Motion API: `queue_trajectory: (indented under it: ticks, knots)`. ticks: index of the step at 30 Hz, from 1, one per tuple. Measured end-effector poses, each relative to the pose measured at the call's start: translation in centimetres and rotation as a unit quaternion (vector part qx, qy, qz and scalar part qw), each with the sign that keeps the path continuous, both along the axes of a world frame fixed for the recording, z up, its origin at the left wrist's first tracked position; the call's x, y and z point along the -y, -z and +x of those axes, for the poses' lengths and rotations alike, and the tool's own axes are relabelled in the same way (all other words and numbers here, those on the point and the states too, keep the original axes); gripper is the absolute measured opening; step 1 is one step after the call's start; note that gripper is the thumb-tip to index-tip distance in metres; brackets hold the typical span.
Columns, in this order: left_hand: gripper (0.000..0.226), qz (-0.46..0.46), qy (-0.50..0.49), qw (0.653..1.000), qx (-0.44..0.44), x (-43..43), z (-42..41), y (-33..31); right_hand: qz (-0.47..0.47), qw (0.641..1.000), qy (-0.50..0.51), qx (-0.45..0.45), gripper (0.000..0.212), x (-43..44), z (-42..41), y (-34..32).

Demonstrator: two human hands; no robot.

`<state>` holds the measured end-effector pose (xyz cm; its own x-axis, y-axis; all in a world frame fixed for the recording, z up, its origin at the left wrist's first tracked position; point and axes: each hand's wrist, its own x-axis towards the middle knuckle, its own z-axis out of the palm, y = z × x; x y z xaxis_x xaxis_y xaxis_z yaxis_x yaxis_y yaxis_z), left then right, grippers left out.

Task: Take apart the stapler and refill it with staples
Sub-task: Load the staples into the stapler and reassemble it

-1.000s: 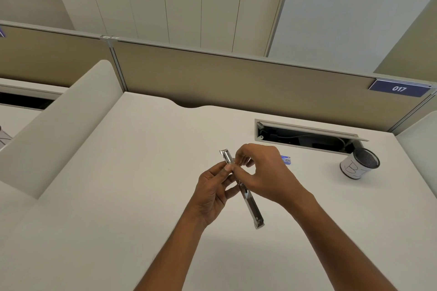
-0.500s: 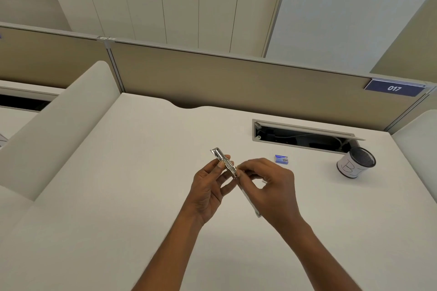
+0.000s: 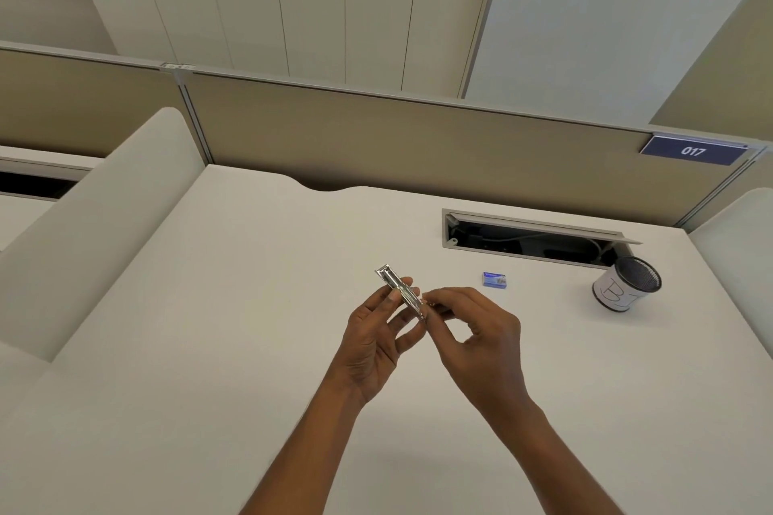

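I hold a long silver metal stapler part (image 3: 395,284) above the white desk (image 3: 209,326), its far end pointing up and left. My left hand (image 3: 376,343) grips it between thumb and fingers near its middle. My right hand (image 3: 481,343) pinches its lower section with thumb and forefinger; that lower end is hidden behind my fingers. A small blue box of staples (image 3: 495,279) lies on the desk to the right of my hands.
A white cup with a dark mesh inside (image 3: 626,283) stands at the right. Behind the box is an open cable slot (image 3: 531,236) in the desk. A beige partition (image 3: 418,138) closes off the back, and low white dividers flank both sides.
My right hand has slid down and right along the metal part, uncovering the blue box. The part's lower end, visible a second ago, is now hidden behind my right hand.
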<state>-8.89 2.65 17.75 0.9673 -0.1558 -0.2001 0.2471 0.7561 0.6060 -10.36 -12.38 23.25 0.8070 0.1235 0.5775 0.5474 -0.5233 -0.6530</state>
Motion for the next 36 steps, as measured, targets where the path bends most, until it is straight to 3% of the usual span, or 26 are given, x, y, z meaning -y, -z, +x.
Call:
queue_trajectory:
  ticks: [2,9,15,21,23,27,31,36]
  knots:
    - [0.052,0.012,0.004,1.0,0.0,0.2,0.0,0.0,-0.004,1.0,-0.002,-0.003,0.018,0.1,0.2,0.1]
    - [0.03,-0.009,-0.006,1.0,-0.009,0.1,0.7,0.7,-0.003,0.999,-0.024,-0.027,0.016,0.8,1.2,0.4]
    - [0.02,-0.02,-0.008,1.0,-0.007,0.0,1.3,0.8,0.071,0.984,-0.067,-0.149,0.02,2.0,3.1,-0.3]
    - [0.019,-0.047,-0.022,0.999,-0.002,-0.1,1.7,1.1,0.171,0.955,0.004,-0.242,0.008,4.8,8.0,0.9]
    - [0.018,-0.05,-0.03,0.998,-0.007,-0.2,1.8,1.2,0.145,0.95,0.062,-0.271,0.007,6.4,9.8,2.9]
    - [0.02,-0.044,-0.049,0.998,-0.026,-0.3,2.0,1.6,-0.006,0.943,0.134,-0.304,0.006,8.8,11.9,8.4]
    - [0.021,-0.044,-0.061,0.996,-0.037,-0.6,2.1,2.0,-0.1,0.926,0.155,-0.328,0.015,9.6,11.9,13.3]
    - [0.02,-0.037,-0.068,0.996,-0.052,-0.6,2.2,2.5,-0.153,0.909,0.146,-0.358,0.031,9.8,11.9,16.5]
